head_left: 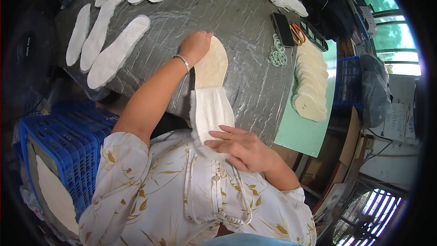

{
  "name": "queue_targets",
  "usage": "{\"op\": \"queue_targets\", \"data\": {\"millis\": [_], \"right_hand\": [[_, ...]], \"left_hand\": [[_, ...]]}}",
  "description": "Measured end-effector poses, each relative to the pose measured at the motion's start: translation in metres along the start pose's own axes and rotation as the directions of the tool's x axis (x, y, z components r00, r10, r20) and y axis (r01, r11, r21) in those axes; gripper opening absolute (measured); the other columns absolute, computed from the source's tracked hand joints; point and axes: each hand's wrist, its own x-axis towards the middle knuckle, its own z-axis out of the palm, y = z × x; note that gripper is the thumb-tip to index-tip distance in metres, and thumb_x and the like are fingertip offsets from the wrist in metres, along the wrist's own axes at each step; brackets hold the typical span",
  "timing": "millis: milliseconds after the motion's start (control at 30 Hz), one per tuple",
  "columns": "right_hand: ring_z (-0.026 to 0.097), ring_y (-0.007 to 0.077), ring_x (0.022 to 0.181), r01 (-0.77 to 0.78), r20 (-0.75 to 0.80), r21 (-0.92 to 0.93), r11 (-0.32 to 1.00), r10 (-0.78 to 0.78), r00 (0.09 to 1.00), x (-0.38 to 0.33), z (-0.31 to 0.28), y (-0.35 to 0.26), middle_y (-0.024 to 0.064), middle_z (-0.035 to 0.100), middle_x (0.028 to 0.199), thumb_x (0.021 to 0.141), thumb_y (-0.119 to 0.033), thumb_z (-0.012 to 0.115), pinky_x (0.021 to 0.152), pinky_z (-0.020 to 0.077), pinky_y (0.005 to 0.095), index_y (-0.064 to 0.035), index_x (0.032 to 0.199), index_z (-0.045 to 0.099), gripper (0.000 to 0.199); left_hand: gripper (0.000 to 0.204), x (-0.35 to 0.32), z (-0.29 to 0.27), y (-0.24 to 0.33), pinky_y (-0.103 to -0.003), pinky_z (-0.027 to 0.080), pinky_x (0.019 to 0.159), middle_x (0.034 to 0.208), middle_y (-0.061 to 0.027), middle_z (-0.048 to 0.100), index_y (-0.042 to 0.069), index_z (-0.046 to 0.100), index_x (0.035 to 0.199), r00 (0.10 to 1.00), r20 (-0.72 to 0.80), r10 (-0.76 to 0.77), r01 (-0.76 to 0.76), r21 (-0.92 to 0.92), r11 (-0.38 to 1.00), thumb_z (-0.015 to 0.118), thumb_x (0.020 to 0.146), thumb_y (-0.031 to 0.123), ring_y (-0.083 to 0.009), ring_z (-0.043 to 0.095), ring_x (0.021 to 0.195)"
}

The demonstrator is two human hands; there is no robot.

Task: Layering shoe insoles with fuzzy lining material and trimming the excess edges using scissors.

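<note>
My left hand [196, 46] is closed at the far end of a cream insole [212, 66], at its upper left edge. A white fleece-edged insole piece [214, 107] covers the near part of it, reaching over the table edge toward my shirt. Across the near end of this white piece lies my right hand [241, 148], fingers stretched out and spread, pressing on its surface. How the white and cream pieces join is hidden under the white one. More white insoles [119, 51] lie to the left of my left arm.
A dark plastic-covered table [173, 16] spans the middle. On its right are a phone [283, 29], pale green rubber bands [277, 53] and a row of overlapping cream insoles [312, 84] on a green sheet [291, 132]. Blue crates [86, 155] stand at the left.
</note>
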Motion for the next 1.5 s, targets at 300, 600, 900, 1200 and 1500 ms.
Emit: {"op": "queue_targets", "data": {"millis": [300,600,900,1200,1500], "right_hand": [[0.058,0.0129,0.101,-0.110,-0.479,0.551,0.827,0.421,0.771,-0.011,-0.035,0.025,0.0072,0.060,0.113,0.091,-0.001,0.061,0.089,0.0473,0.0284,0.0009,0.124,0.044,0.037],[0.061,0.0147,0.104,-0.049,-0.484,0.707,0.706,0.533,0.694,-0.005,-0.056,0.061,0.0075,0.063,0.113,0.087,-0.005,0.067,0.091,0.0474,0.0296,0.0002,0.128,0.044,0.047],[0.062,0.0173,0.105,-0.078,-0.648,0.590,0.804,0.529,0.548,-0.029,-0.068,0.068,0.0110,0.064,0.116,0.087,0.001,0.065,0.093,0.0487,0.0308,0.0016,0.132,0.042,0.051],[0.066,0.0335,0.091,0.153,-0.702,0.579,0.801,0.395,0.593,-0.064,-0.075,0.083,0.0168,0.068,0.096,0.084,-0.007,0.066,0.085,0.0526,0.0453,0.0000,0.116,0.050,0.036],[0.061,0.0271,0.095,0.204,-0.690,0.537,0.819,0.287,0.665,-0.071,-0.083,0.087,0.0058,0.068,0.085,0.084,-0.009,0.073,0.089,0.0457,0.0495,-0.0032,0.129,0.043,0.054]], "left_hand": [[0.078,-0.013,-0.041,0.036,-0.030,0.047,0.078,0.091,-0.0055,0.068,0.000,0.063,0.099,0.840,0.542,-0.014,0.467,-0.712,0.524,0.034,0.094,0.073,-0.0134,0.061,0.083],[0.109,-0.128,0.003,-0.001,-0.040,0.036,0.112,0.145,-0.0171,0.047,-0.001,0.034,0.148,0.337,0.680,0.651,0.789,-0.582,0.199,0.049,0.079,0.082,-0.0259,0.048,0.132],[0.065,-0.130,-0.019,0.037,-0.034,0.045,0.103,0.134,-0.0119,0.055,0.001,0.033,0.147,0.383,0.679,0.626,0.645,-0.682,0.345,0.064,0.089,0.006,-0.0194,0.054,0.121],[0.069,-0.119,-0.076,0.079,-0.038,0.047,0.096,0.123,-0.0199,0.061,0.008,0.030,0.150,0.556,0.650,0.518,0.146,-0.690,0.709,0.059,0.097,0.039,-0.0303,0.062,0.112],[0.078,-0.116,-0.103,0.098,-0.040,0.049,0.088,0.112,-0.0227,0.062,0.001,0.030,0.151,0.537,0.672,0.510,-0.021,-0.594,0.804,0.065,0.093,0.039,-0.0350,0.063,0.102]]}}
